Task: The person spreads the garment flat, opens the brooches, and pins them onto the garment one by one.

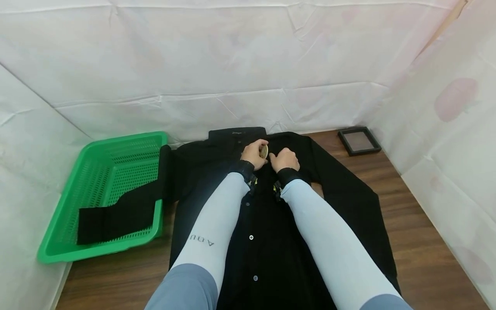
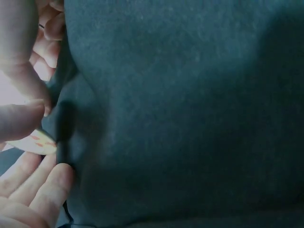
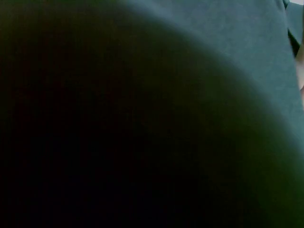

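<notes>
A black button-up shirt (image 1: 267, 241) lies front up on a wooden table (image 1: 418, 241), collar at the far end. Both hands meet just below the collar. My left hand (image 1: 255, 154) has its fingers curled on the shirt's front edge beside a small pale round thing (image 1: 264, 150). My right hand (image 1: 285, 159) is curled on the fabric right next to it. In the left wrist view, fingers (image 2: 21, 116) pinch the dark cloth (image 2: 190, 118) by the pale disc (image 2: 35, 141). The right wrist view shows only dark cloth (image 3: 237, 52), close up.
A green plastic basket (image 1: 100, 252) stands at the left, with the shirt's sleeve (image 1: 116, 213) draped into it. A small black frame (image 1: 359, 140) lies at the back right corner. White sheets wall in three sides. Bare wood shows right of the shirt.
</notes>
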Available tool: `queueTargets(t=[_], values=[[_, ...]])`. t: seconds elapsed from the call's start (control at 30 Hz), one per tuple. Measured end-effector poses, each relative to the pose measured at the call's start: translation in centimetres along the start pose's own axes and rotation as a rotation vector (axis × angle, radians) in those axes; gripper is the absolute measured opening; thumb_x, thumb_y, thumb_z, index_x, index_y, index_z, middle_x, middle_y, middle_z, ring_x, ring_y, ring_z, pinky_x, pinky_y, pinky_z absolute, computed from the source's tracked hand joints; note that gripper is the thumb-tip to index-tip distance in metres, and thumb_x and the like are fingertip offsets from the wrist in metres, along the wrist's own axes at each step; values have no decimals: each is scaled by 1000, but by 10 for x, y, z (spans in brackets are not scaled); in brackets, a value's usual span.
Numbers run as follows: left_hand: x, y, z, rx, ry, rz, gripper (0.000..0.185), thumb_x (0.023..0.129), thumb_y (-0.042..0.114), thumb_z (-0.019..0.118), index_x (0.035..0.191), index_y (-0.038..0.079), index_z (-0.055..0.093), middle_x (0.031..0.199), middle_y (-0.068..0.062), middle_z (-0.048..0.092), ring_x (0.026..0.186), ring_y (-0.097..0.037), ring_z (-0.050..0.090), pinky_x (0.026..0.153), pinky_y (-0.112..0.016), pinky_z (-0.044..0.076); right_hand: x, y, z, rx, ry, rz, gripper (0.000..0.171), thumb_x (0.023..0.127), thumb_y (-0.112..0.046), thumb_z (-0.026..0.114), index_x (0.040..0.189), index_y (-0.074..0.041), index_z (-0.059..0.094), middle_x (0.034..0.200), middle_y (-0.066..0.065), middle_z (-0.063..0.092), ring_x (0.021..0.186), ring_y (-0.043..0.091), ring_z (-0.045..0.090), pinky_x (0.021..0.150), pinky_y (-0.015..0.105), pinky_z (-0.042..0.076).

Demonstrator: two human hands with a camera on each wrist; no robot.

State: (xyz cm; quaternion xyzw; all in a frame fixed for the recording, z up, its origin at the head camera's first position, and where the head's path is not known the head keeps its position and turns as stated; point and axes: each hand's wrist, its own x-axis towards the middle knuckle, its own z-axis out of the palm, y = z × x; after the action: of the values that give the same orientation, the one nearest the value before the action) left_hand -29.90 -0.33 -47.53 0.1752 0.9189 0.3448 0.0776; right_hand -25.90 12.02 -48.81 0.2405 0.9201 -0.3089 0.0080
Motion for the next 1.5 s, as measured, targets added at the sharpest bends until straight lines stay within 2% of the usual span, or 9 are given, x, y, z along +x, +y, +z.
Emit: queueTargets(t=[0.23, 0.33, 0.47, 0.73, 0.97, 1.1, 1.23, 1.37, 1.5], values=[[-2, 0, 6, -37, 8, 6, 64, 76, 5, 82, 132, 17, 53, 124, -5, 60, 106, -20, 61, 87, -36, 50, 1, 5, -1, -66, 0, -8, 38, 94, -42, 58, 97, -5, 65, 92, 14, 66, 75, 31, 63, 64, 44, 51], [-1, 1, 8, -47, 16, 18, 65, 74, 4, 82, 131, 17, 54, 121, -4, 60, 101, -20, 61, 85, -36, 50, 1, 6, -1, -73, 12, -19, 31, 95, -35, 55, 88, -8, 66, 86, 12, 66, 71, 29, 63, 61, 43, 50], [-1, 2, 10, -48, 24, 30, 65, 74, 3, 83, 131, 17, 54, 120, -4, 61, 100, -20, 61, 84, -36, 50, -1, 6, -4, -38, 51, -40, 26, 96, -29, 54, 78, -12, 63, 79, 8, 64, 69, 27, 61, 59, 41, 48], [-2, 10, 7, -10, 3, 56, 62, 77, 1, 79, 132, 16, 54, 122, -6, 61, 105, -21, 60, 88, -36, 49, -2, 4, -6, 46, 71, -56, 22, 95, -23, 53, 77, -11, 58, 75, 7, 59, 68, 27, 58, 56, 38, 42], [4, 7, 7, -3, -26, 77, 63, 77, 1, 78, 133, 17, 55, 122, -6, 61, 107, -21, 58, 89, -35, 49, -4, 1, -8, 52, 87, -96, 27, 95, -21, 51, 71, -11, 55, 67, 7, 54, 60, 26, 54, 50, 35, 38], [5, 5, 6, -26, -38, 66, 65, 77, 2, 79, 135, 17, 53, 122, -6, 61, 105, -19, 60, 87, -33, 50, -6, 1, -10, 43, 94, -154, 26, 97, -23, 54, 75, -10, 59, 72, 7, 58, 63, 25, 57, 52, 35, 42], [6, 5, 7, -51, -45, 71, 65, 77, 2, 79, 135, 16, 53, 121, -7, 61, 102, -19, 63, 85, -31, 51, -9, 4, -10, 48, 68, -180, 20, 97, -24, 56, 86, -9, 62, 82, 8, 64, 73, 27, 62, 61, 39, 49], [5, 10, 10, -62, -52, 97, 63, 77, 0, 78, 134, 14, 54, 119, -8, 63, 101, -19, 63, 85, -32, 51, -8, 12, -9, 122, 45, -188, 14, 96, -20, 58, 99, -7, 63, 95, 11, 67, 85, 29, 63, 74, 41, 51], [4, 10, 12, -70, -76, 87, 63, 78, -1, 77, 134, 16, 54, 120, -6, 63, 101, -17, 62, 86, -32, 50, -10, 17, -13, 208, -15, -174, 20, 92, -16, 62, 107, -4, 65, 102, 12, 69, 94, 27, 64, 81, 40, 51]])
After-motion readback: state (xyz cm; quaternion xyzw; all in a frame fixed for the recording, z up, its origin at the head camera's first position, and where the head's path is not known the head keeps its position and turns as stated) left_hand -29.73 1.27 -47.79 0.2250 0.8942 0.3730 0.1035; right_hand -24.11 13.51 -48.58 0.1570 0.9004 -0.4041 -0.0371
